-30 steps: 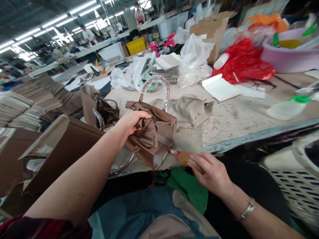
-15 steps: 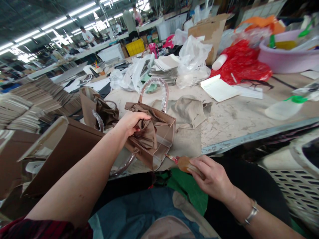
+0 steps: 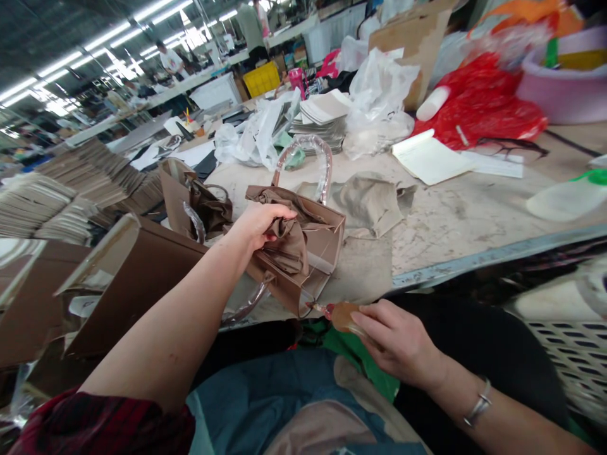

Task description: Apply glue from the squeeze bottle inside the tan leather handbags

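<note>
A brown handbag (image 3: 283, 292) lies tilted on the worktable, its mouth open and its handles wrapped in clear plastic. My left hand (image 3: 265, 222) is closed on the bunched brown lining (image 3: 293, 251), holding it back from the bag's right end. In my right hand (image 3: 397, 338) is a squeeze bottle (image 3: 345, 316), amber in colour, with a narrow red-stained nozzle. Its tip is at the lower right corner of the bag's edge; whether it touches, I cannot tell. Left of my left hand stands another brown bag (image 3: 173, 196) with dark lining.
Brown bag bodies (image 3: 137, 284) and stacked panels (image 3: 97, 174) crowd the left. A grey-beige cloth (image 3: 365, 202) lies behind the handbag. Further right are a notepad (image 3: 431, 158), glasses (image 3: 512, 145), a red plastic bag (image 3: 493, 104) and a green-capped bottle (image 3: 564, 196). A white crate (image 3: 569, 354) stands at right.
The bottle's nozzle has moved left and slightly down along the bag's end, to its lower corner. My left hand keeps its hold on the lining. The whole view has shifted a little.
</note>
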`<state>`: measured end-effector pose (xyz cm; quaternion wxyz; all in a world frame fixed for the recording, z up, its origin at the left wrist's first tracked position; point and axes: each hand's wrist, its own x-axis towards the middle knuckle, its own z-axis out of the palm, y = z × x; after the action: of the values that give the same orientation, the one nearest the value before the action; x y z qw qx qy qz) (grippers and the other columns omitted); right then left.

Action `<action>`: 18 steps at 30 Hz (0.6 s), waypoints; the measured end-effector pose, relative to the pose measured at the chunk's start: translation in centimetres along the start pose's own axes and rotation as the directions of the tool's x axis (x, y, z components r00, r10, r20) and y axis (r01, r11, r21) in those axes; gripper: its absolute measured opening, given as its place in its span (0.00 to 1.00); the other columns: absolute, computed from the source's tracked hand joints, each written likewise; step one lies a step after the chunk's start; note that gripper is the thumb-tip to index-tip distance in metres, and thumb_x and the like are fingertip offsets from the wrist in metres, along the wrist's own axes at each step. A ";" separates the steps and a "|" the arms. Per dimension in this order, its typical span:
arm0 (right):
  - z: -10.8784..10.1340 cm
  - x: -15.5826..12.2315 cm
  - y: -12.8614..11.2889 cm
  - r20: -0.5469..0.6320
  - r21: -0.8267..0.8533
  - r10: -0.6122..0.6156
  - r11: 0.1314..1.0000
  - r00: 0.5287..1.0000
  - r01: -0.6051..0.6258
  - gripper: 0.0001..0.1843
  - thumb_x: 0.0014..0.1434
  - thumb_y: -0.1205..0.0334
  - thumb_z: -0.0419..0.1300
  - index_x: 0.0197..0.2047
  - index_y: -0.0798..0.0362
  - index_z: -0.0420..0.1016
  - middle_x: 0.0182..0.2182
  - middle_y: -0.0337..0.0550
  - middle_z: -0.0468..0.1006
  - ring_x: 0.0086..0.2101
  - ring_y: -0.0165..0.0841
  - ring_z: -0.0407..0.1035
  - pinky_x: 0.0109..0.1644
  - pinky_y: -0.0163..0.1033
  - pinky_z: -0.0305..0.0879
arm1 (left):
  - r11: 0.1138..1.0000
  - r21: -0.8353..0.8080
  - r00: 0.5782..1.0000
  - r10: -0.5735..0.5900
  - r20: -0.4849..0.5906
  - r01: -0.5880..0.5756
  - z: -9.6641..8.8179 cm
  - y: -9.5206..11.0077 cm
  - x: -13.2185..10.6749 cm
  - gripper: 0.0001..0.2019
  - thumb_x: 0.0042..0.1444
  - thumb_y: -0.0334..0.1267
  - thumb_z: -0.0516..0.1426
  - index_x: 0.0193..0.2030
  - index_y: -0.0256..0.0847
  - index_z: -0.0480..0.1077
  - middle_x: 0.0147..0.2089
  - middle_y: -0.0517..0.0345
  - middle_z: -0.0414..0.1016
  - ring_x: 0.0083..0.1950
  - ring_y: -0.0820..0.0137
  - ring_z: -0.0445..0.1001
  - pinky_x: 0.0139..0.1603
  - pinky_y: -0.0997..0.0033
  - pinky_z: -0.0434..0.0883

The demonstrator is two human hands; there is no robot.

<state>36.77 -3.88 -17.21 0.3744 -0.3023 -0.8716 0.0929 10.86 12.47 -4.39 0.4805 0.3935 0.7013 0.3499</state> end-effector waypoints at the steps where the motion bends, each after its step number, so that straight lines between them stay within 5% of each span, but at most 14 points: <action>1: 0.0 -0.1 0.1 -0.013 -0.030 -0.008 1.000 1.000 0.007 0.16 0.58 0.76 0.58 0.50 0.60 0.70 0.40 0.54 0.75 0.36 0.38 0.66 0.36 0.42 0.69 | 1.000 -0.001 1.000 -0.001 -0.004 0.001 0.0 0.0 0.0 0.13 0.28 0.36 0.67 0.22 0.39 0.70 0.20 0.61 0.73 0.20 0.72 0.68 0.18 0.73 0.57; 18: -0.4 -0.5 -0.2 -0.020 -0.107 -0.037 0.994 0.999 0.035 0.16 0.59 0.74 0.58 0.51 0.60 0.71 0.41 0.55 0.75 0.35 0.39 0.67 0.36 0.43 0.68 | 1.000 -0.002 1.000 0.016 -0.016 -0.016 0.0 -0.2 0.2 0.12 0.27 0.36 0.68 0.21 0.39 0.71 0.20 0.60 0.72 0.20 0.72 0.66 0.18 0.72 0.56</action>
<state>37.20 -4.38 -17.16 0.3690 -0.3072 -0.8765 0.0362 10.77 12.60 -4.65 0.4727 0.3957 0.7014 0.3577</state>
